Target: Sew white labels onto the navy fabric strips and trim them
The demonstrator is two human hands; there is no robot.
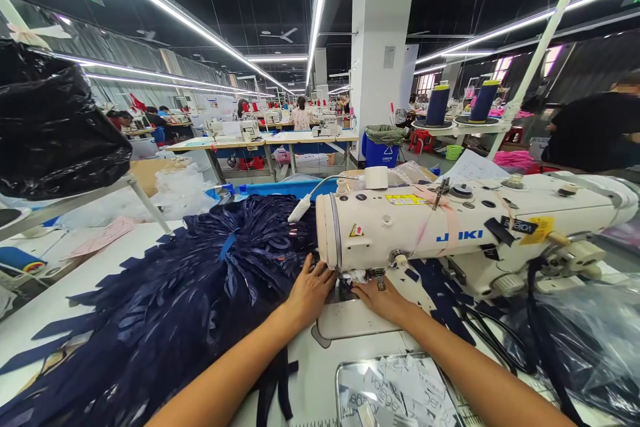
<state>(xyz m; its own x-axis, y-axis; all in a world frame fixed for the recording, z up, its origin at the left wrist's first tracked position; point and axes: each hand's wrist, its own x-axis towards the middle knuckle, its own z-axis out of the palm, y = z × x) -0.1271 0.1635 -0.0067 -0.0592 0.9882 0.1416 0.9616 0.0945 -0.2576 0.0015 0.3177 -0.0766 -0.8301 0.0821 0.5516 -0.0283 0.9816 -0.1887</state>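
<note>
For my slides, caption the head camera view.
Left hand and right hand at a sewing machine beside bundled navy strips.

- Bundle of fabric strips [200, 300]: on the bench [315, 380], left of the sewing machine [400, 227].
- Left hand [311, 288], right hand [380, 297]: at the machine's needle end.
- Tray [339, 390]: before the machine, labels [400, 390] inside.
- Plastic bag [590, 340]: right of the tray.
- Thread cones [439, 107]: behind the machine.
</note>
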